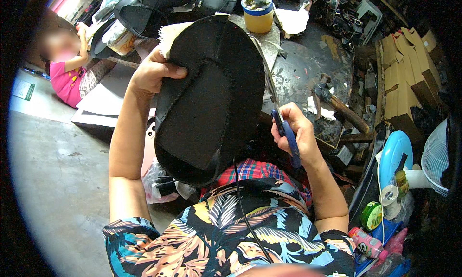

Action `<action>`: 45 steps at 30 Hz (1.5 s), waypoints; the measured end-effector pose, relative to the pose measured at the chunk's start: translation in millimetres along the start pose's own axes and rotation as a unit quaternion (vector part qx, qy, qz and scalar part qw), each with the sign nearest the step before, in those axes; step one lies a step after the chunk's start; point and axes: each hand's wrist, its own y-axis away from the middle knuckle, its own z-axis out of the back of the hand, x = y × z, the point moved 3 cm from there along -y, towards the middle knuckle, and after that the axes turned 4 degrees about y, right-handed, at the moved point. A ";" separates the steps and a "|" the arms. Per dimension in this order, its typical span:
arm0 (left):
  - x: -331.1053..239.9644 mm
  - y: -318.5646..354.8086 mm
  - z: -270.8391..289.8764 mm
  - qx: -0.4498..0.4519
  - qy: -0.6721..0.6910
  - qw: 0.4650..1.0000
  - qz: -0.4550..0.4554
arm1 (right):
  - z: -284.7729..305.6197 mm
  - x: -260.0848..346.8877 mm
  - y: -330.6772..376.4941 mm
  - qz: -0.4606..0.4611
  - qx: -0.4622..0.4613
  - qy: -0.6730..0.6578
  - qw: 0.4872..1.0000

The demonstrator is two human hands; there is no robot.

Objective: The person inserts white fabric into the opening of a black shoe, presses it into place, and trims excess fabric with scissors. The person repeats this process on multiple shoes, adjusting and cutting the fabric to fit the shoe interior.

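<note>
My left hand (pixel 153 74) grips the upper left edge of a large black padded piece (pixel 211 99), oval in outline, with a raised rim and stitched seams. The thumb lies on its face, and the fingers go behind it. A strip of frayed pale fabric (pixel 173 38) sticks out beyond its edge beside that hand. In my right hand (pixel 297 128) is a pair of scissors (pixel 290 141) with blue handles. Their long metal blades point up along the right edge of the black piece. Whether the blades touch the edge I cannot tell.
Ahead is a dark worktable (pixel 308 55) with a wooden-handled hammer (pixel 344 106) and a yellow tub (pixel 258 14). More black pieces (pixel 139 17) lie at the far left, near a person in a pink shirt (pixel 66 82). Cardboard pieces (pixel 409 75) and a fan (pixel 435 156) stand at right.
</note>
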 end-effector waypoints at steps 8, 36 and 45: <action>0.2 4.1 3.1 -0.003 -0.039 0.999 0.010 | 6.2 0.8 8.2 -0.028 0.033 -0.096 0.994; -14.6 -12.7 -12.2 0.094 -0.326 0.934 0.111 | 26.1 14.4 1.6 -0.057 -0.006 -0.055 0.997; -29.2 -51.9 -50.3 0.221 -0.384 0.887 0.130 | 83.8 108.8 -17.9 0.035 0.039 0.506 0.861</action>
